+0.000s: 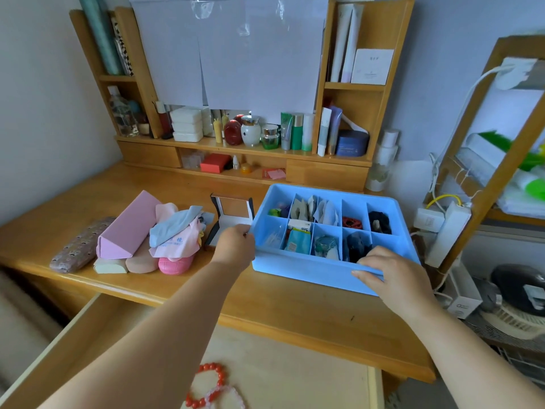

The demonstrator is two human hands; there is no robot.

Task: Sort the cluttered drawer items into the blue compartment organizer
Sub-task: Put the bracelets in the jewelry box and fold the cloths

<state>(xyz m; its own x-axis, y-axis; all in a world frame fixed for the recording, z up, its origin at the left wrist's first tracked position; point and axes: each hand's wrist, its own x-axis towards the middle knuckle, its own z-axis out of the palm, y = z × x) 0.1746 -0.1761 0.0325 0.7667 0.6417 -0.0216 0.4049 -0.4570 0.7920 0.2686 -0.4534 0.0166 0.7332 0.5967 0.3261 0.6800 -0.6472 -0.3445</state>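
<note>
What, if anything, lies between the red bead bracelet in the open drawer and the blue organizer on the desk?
Nothing visible blocks that path. The red bead bracelet lies in the open drawer; above it only bare desk edge separates it from the blue organizer. Both hands already grip the organizer's rim.

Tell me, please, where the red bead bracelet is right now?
The red bead bracelet lies in the open drawer at the bottom of the head view, below the desk edge, beside a pink bracelet.
</note>
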